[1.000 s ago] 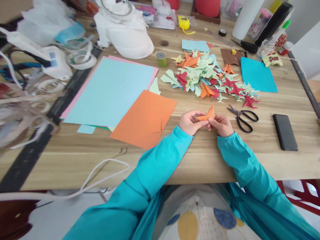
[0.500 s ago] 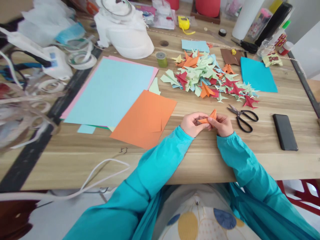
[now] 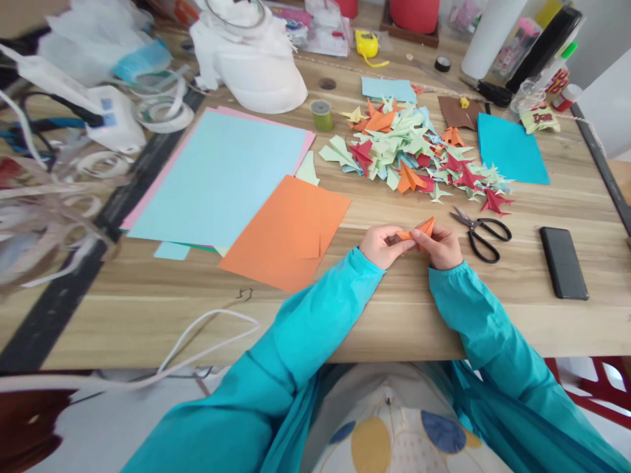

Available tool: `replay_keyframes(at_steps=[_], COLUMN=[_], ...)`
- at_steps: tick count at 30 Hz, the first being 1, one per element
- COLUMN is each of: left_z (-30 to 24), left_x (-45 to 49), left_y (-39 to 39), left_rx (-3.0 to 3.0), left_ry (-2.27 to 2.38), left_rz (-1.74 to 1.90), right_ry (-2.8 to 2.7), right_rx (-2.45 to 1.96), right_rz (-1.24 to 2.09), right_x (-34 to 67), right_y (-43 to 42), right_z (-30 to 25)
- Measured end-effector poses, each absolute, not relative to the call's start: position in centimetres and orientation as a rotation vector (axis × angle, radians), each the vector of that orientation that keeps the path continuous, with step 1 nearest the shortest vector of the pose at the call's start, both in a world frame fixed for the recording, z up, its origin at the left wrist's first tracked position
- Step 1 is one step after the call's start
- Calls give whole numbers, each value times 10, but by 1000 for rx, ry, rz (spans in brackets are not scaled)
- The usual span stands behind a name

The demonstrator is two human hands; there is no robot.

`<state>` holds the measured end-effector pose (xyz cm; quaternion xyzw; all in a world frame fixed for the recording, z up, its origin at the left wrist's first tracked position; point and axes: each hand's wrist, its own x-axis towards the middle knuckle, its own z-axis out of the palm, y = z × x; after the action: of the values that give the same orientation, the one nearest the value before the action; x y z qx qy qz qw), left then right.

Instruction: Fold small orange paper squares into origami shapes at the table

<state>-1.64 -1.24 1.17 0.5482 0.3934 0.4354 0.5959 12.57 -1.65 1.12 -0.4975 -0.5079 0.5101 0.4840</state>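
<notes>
Pinching folded orange paper toward the worktop's front edge, your left hand and right hand have fingers closed on it, probably steadying its folds.

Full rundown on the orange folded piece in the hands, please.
The orange folded piece is small, matte and looks like paper, with creased layers. One pointed end sticks up and away from the person; a narrower part extends toward the left hand. That hand and the right hand both pinch it with their fingertips, covering much of its middle and lower side. Whether it touches the tabletop can't be told.
</notes>
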Motion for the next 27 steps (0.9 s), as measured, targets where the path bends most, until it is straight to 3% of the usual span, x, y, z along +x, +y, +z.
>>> replay_keyframes(at_steps=[12,27], left_z=[8,9], left_x=[-21,-16], left_y=[-9,-10], left_rx=[1621,1271], left_ry=[911,998], left_rz=[1018,1210], right_ry=[-1232,-1045], right_rx=[-1177,-1236], right_rz=[1239,1320], right_x=[127,126], right_y=[-17,-16], right_z=[12,6])
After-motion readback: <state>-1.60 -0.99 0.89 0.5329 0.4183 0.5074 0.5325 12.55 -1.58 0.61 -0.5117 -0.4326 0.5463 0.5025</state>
